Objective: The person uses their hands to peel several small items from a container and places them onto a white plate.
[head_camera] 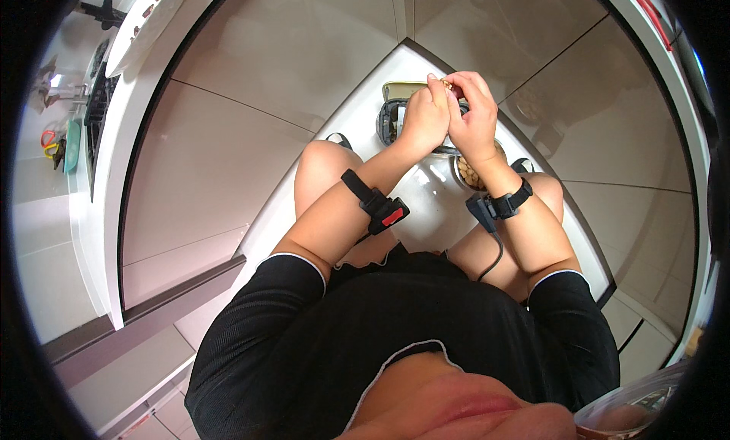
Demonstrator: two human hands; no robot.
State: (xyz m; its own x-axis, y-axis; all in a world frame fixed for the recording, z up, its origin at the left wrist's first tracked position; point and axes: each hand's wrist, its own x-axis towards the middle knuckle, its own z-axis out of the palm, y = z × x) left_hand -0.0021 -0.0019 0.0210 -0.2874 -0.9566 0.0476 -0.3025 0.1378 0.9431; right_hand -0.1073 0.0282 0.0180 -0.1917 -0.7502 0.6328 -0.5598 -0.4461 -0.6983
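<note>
My left hand (426, 114) and my right hand (474, 110) meet with their fingertips pinched around a small brown piece (447, 85). The fingers cover most of it, so its exact kind cannot be told. Beneath my hands stands a container lined with a dark plastic bag (388, 123), partly hidden by my left hand. Behind it shows a pale yellow-green box or lid (402, 90). Under my right wrist, a round bowl (458, 176) holds several tan, nut-like pieces (470, 173), and my forearm hides part of it.
My knees flank a glossy white surface (422, 203) with a dark edge. Straps with small black devices (388, 212) sit on both forearms, and a cable (502, 252) hangs from the right one. Far left, a white counter holds scissors (51, 146) and a teal item (72, 146).
</note>
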